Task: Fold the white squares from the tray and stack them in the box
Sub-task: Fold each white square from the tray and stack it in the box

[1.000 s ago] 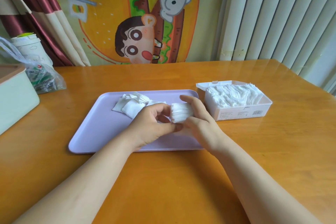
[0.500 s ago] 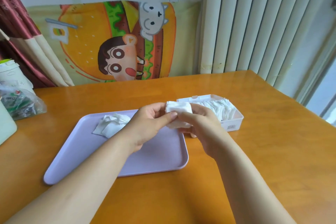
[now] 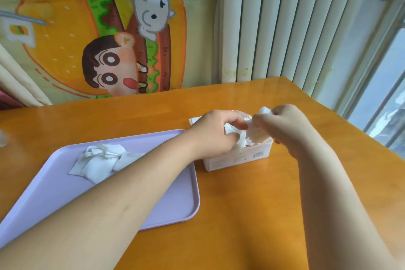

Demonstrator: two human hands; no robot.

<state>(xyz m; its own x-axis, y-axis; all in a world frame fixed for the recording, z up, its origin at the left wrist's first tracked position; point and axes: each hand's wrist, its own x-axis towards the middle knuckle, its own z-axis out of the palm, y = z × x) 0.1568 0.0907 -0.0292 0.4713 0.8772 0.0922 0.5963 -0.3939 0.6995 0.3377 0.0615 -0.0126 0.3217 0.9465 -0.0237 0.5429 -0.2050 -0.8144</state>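
Both my grips low over box (image 3: pixel 238 159). My left grip (image 3: pixel 215 131) curled round white square (image 3: pixel 235 130); my right grip (image 3: pixel 285 126) pinches its other end, white tuft poking above fingers. Box just right of lilac tray (image 3: pixel 175 204) on table (image 3: pixel 252 215). Loose squares (image 3: pixel 98 163) heaped on tray's far-left part.

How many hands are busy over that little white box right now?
2. The left hand reaches in from the tray side, pinching white squares over the box; the right hand grips them from the box's right side. Nobody else shows.
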